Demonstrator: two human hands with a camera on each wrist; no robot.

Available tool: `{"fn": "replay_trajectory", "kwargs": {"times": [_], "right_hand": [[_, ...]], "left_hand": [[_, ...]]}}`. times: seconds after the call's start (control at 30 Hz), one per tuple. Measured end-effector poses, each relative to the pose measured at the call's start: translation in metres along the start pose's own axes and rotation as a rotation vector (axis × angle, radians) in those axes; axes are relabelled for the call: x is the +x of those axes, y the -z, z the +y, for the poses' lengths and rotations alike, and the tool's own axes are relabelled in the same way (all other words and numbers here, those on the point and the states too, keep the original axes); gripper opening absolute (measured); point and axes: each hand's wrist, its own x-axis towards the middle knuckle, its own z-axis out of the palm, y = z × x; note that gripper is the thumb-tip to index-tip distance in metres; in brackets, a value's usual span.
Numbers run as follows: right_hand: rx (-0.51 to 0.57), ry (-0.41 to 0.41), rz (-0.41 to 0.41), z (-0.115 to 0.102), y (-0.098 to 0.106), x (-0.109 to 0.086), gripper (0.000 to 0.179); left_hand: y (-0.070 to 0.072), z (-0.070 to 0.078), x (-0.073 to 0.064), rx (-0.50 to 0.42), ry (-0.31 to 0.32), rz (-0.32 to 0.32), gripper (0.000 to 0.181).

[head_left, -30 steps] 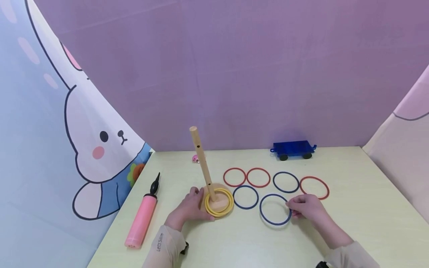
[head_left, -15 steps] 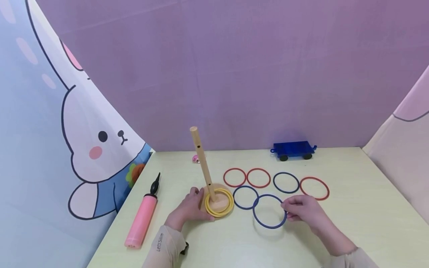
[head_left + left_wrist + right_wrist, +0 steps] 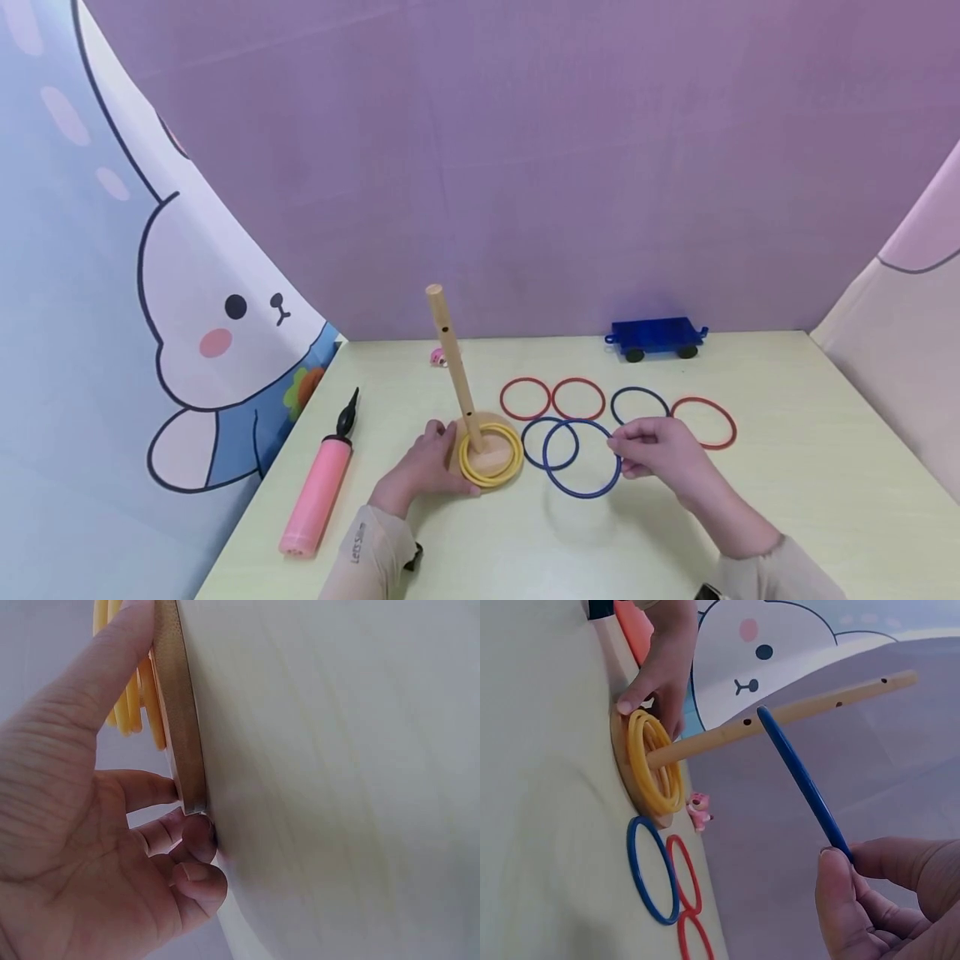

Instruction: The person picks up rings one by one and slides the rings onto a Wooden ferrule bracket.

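My right hand (image 3: 660, 450) pinches a blue ring (image 3: 585, 497) at its right side between thumb and fingers. The ring is raised off the table, its shadow below it, and overlaps a blue ring lying flat (image 3: 550, 469) in the head view. The right wrist view shows the held ring (image 3: 802, 780) almost edge-on. My left hand (image 3: 427, 468) grips the round base of a wooden ring-toss stand (image 3: 453, 362), thumb at the near edge and fingers round the left side. Several yellow rings (image 3: 637, 757) lie around the foot of its upright peg.
Two red rings (image 3: 578, 379) lie behind the flat blue ring. Farther right are another blue ring (image 3: 637, 387) and a red ring (image 3: 703, 398). A blue toy wagon (image 3: 652, 335) and a small pink figure (image 3: 438, 357) stand at the back. A pink hand pump (image 3: 318, 496) lies left.
My right hand has carried the blue ring leftward and up, closer to the stand. My left hand stays on the base.
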Motion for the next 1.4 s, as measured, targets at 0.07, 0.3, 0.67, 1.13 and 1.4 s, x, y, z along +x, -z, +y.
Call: {"fn": "replay_trajectory", "kwargs": {"times": [0.07,0.3,0.67,1.13,1.4], "right_hand": [[-0.003,0.01,0.0,-0.006,-0.002,0.002,0.025],[-0.023,0.046,-0.009,-0.026,-0.008,0.006,0.024],[-0.025,0.055,-0.04,-0.056,-0.016,0.015,0.023],[-0.023,0.142,-0.064,-0.094,-0.029,0.026,0.024],[-0.031,0.181,-0.074,-0.113,-0.035,0.033,0.024]], "left_hand": [[0.0,0.0,0.0,-0.004,0.0,0.0,0.122],[0.0,0.002,-0.001,-0.01,0.002,-0.002,0.121],[0.001,0.002,-0.002,-0.001,0.004,0.002,0.121],[0.0,0.0,-0.001,-0.005,0.01,-0.005,0.121],[0.001,0.003,-0.001,-0.013,0.022,-0.01,0.12]]}}
